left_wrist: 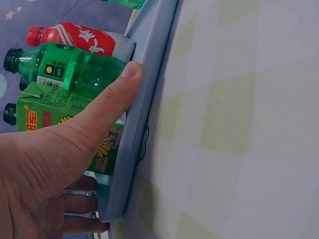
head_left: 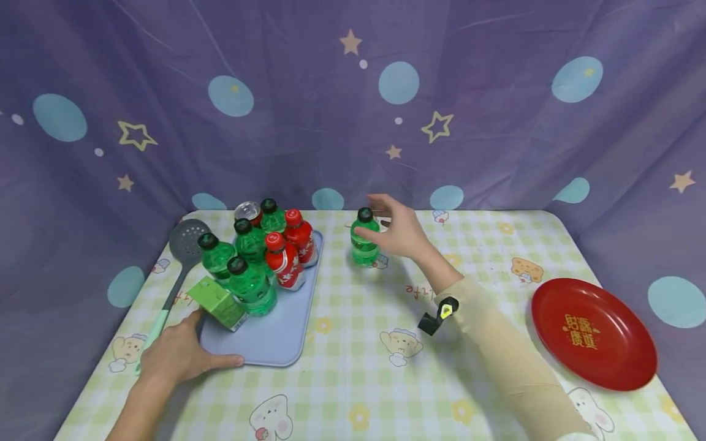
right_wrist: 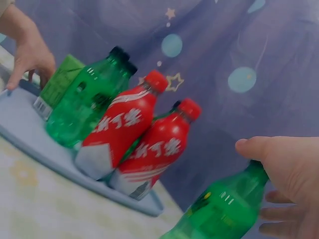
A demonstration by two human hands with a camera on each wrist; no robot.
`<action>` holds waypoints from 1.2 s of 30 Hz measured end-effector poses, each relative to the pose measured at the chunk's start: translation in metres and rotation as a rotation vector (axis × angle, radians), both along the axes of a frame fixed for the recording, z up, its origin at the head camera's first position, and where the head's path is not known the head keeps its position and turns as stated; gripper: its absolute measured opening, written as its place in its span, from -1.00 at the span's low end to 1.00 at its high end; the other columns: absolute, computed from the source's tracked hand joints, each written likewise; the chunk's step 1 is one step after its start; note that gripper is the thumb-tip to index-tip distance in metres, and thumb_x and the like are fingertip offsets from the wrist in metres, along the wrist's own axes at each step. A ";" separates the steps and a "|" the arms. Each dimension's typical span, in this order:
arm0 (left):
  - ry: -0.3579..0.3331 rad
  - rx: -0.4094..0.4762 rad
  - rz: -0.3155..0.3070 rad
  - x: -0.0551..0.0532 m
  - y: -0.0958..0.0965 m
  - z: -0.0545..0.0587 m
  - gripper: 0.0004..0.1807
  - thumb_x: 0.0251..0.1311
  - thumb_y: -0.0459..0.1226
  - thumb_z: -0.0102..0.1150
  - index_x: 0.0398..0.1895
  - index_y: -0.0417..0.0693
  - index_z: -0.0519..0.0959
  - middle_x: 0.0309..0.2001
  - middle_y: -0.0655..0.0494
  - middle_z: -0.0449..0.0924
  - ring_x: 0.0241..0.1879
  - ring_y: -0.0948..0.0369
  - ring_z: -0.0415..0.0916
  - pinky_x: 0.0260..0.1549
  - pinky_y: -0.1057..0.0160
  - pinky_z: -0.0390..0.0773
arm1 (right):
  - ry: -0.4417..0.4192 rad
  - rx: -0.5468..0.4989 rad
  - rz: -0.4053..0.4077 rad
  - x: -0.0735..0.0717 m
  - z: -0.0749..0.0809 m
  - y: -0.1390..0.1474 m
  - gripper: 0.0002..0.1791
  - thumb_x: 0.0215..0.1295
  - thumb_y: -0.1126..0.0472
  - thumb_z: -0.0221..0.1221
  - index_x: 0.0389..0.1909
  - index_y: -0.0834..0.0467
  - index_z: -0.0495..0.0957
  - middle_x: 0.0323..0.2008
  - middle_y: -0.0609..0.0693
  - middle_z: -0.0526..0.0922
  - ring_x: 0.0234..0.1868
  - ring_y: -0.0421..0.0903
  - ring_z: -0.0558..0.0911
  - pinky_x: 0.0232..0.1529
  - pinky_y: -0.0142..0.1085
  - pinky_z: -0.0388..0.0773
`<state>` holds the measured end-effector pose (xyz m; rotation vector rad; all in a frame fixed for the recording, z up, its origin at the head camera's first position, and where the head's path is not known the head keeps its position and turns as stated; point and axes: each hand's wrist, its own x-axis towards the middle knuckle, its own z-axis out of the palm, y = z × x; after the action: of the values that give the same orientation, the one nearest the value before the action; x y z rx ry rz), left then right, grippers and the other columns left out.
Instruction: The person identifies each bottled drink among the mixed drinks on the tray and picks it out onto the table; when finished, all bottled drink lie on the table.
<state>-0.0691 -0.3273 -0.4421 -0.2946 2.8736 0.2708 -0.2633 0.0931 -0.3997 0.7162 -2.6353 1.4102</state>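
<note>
Right hand (head_left: pixel 401 228): at a green plastic bottle with a black cap (head_left: pixel 364 252), thumb on the near side, other fingers spread apart on the far side. Not clamped; whether the thumb actually touches, can't tell. Bottle is upright at the back of the green-and-white checked tablecloth (head_left: pixel 342 355), right of the tray and apart from it.

Left hand (head_left: pixel 176 349): at the near-left corner of a light-blue rectangular tray (head_left: pixel 270 343). Thumb straight along the near rim, touching it; other fingers apart from the thumb, round the corner on the left side, partly hidden.

Tray load: four more green black-capped bottles (head_left: pixel 254 294), two red-capped bottles with red labels (head_left: pixel 285 266), a can with a silver top (head_left: pixel 248 211) at the back, a green box carton (head_left: pixel 217 303) at the near-left corner, next to the left hand.

Grey slotted skimmer with a mint handle (head_left: pixel 187 245) lies left of the tray. Glossy red oval plate with gold characters (head_left: pixel 612 361) sits far right. Purple patterned curtain (head_left: pixel 309 122) behind.
</note>
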 end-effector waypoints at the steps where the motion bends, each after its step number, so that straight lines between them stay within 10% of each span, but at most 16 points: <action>1: -0.005 0.001 0.002 0.000 0.000 0.000 0.72 -0.56 0.68 0.45 0.58 -0.33 0.19 0.34 -0.69 0.37 0.22 -0.59 0.46 -0.14 -0.49 0.62 | 0.014 -0.004 0.000 -0.001 0.005 0.000 -0.19 0.29 -0.03 0.50 0.51 0.07 0.43 0.34 0.16 0.66 0.30 0.17 0.71 0.29 0.06 0.69; 18: -0.019 0.005 0.001 0.002 -0.002 -0.003 0.71 -0.52 0.68 0.43 0.60 -0.33 0.16 0.37 -0.68 0.34 0.23 -0.59 0.45 -0.12 -0.48 0.62 | 0.023 -0.066 0.118 -0.002 0.068 -0.055 -0.37 0.40 -0.02 0.41 0.43 0.00 0.51 0.39 -0.03 0.64 0.32 0.00 0.70 0.34 -0.07 0.67; 36: -0.017 0.000 0.001 0.002 -0.001 -0.002 0.73 -0.53 0.70 0.41 0.61 -0.33 0.16 0.37 -0.68 0.35 0.22 -0.59 0.47 -0.14 -0.47 0.63 | -0.037 -0.040 0.145 0.005 0.034 -0.111 -0.35 0.47 -0.01 0.35 0.49 0.06 0.44 0.40 0.06 0.60 0.34 0.08 0.69 0.29 -0.10 0.71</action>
<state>-0.0674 -0.3282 -0.4442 -0.2973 2.8569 0.2678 -0.2585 -0.0180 -0.3660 0.9018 -2.6215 1.5213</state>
